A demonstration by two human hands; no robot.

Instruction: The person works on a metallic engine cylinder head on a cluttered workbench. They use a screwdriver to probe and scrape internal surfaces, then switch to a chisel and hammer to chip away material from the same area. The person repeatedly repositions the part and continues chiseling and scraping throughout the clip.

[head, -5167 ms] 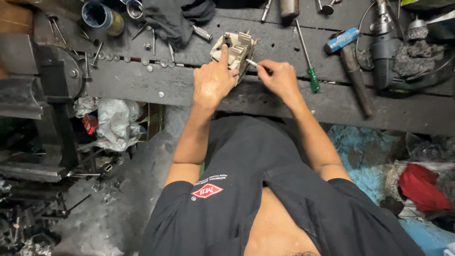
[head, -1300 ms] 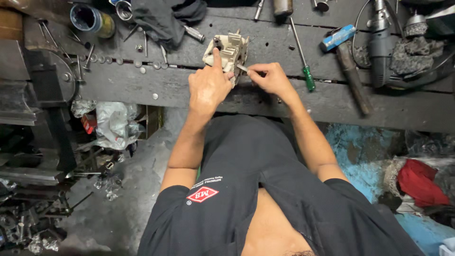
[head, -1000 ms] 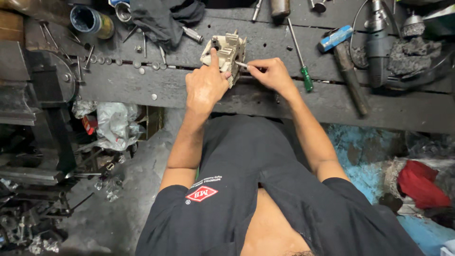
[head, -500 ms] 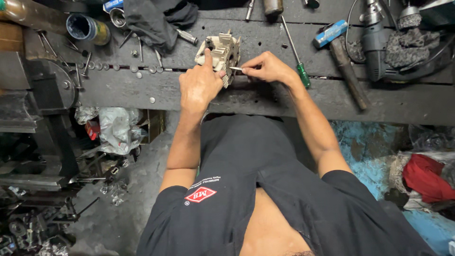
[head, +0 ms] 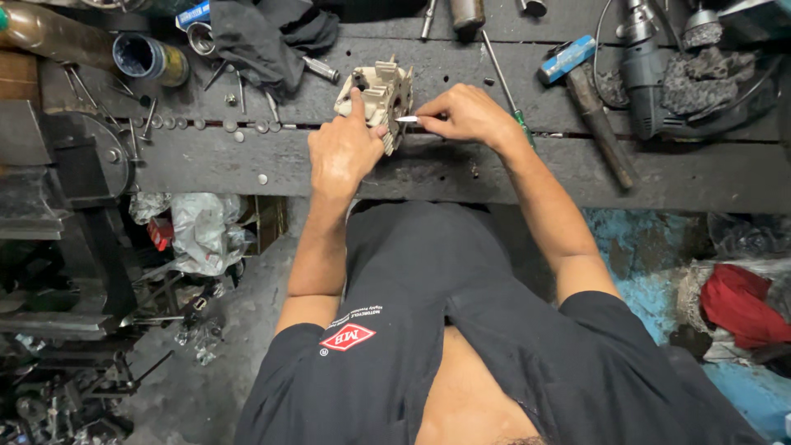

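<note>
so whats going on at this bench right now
A person in a black shirt stands at a dark, grimy wooden workbench. Their left hand steadies a pale beige finned metal engine part on the bench, index finger pressed on top. Their right hand holds a thin light-coloured blade with its tip against the part's side. A green-handled screwdriver, a blue-headed hammer and a dark rag lie nearby, untouched.

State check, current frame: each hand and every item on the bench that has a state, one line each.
left hand: gripping the finned metal casting, index finger up
right hand: pinching a thin pale tool, tip at the casting
casting: tilted on the bench
hammer: lying untouched
green-handled screwdriver: lying flat
blue-rimmed can: on its side, open
</note>
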